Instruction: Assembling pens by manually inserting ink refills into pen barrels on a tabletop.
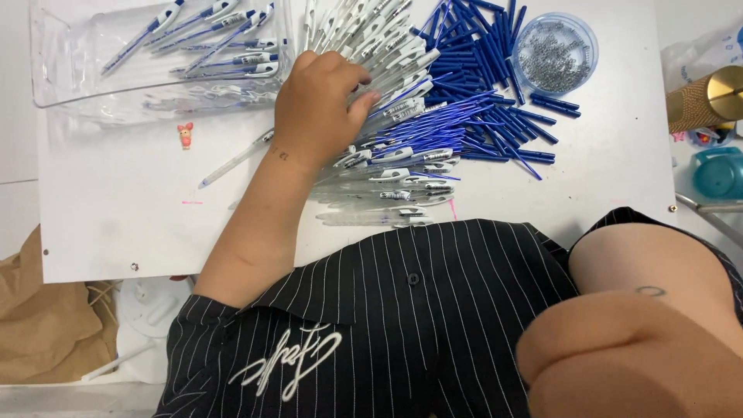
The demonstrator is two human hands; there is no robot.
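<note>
Left hand reaches across the white board, knuckles up, fingers curled down onto the pile of clear pen barrels at the far middle. Fingertips touch the barrels; whether any one is pinched cannot be told, since the palm hides them. More clear barrels fan out nearer, just right of the wrist. One lone barrel lies left of the wrist, tilted.

Right hand not seen; only the bent right arm shows at near right, close to the lens, so its grip cannot be told.

Blue caps and refills heap right of the barrels. Round blue tub of small metal springs sits far right. Clear tray at far left holds finished pens. Small pink figure lies near the tray.
</note>
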